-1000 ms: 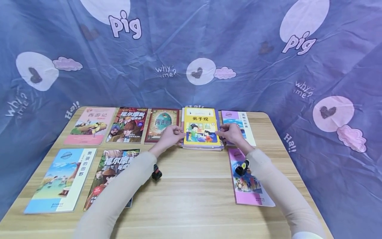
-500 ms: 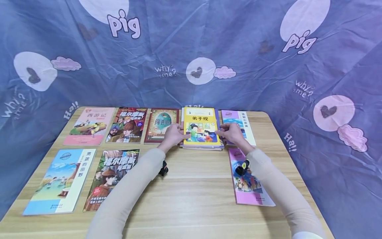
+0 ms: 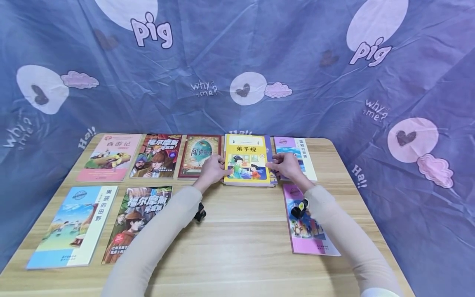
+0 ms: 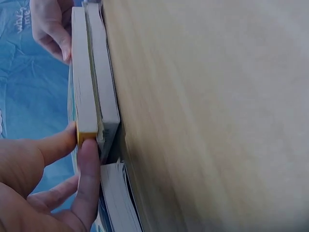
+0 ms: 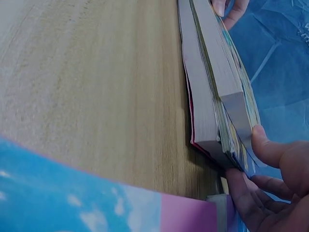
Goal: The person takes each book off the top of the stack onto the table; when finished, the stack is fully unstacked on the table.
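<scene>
A yellow picture book (image 3: 245, 160) lies on top of a short stack at the back middle of the table. Under it, a purple-covered book (image 3: 272, 175) sticks out on the right. My left hand (image 3: 212, 168) pinches the yellow book's left edge; in the left wrist view, thumb and a finger (image 4: 88, 164) meet at its corner. At the opposite edge my right hand (image 3: 290, 166) holds on, its thumb (image 5: 265, 147) against the yellow book and its other fingers low beside the stack. The thicker book at the bottom (image 5: 200, 104) shows its page edges.
Left of the stack lie a red-bordered book (image 3: 193, 148), a detective book (image 3: 154, 159) and a pink book (image 3: 111, 159). In front are a blue book (image 3: 70, 227) and another detective book (image 3: 130, 220). Two purple-and-blue books (image 3: 283, 142) (image 3: 315, 247) lie right. A patterned cloth (image 3: 319, 95) hangs behind.
The yellow book has shifted slightly left on the stack, baring more of the purple book at its right. My left hand first moved in closer to its left edge; both hands stay on it.
</scene>
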Available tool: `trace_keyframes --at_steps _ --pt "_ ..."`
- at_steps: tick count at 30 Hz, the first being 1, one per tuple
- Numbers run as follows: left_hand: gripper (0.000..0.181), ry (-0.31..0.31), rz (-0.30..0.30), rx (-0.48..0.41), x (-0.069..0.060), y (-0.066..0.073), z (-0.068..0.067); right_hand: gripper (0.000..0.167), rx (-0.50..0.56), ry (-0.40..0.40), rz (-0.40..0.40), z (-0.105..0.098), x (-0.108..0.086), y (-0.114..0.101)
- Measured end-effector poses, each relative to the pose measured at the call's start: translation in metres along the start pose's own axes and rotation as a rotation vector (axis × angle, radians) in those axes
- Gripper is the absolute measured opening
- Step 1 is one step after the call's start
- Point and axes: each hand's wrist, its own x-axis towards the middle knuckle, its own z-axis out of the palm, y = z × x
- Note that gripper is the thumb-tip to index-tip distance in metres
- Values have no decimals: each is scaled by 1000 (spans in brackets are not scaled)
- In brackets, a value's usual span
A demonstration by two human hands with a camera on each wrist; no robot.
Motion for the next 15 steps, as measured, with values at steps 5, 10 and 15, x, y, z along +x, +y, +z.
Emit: trace_keyframes --at_steps 5,10,15 --pt "51 51 25 28 -9 0 2 60 -24 -8 -6 1 -1 -3" --pt "56 95 -32 -11 -18 5 6 60 -54 5 -34 2 -1 -2" --pt "59 131 -111 -69 -22 14 12 61 -75 12 -44 2 -4 -2"
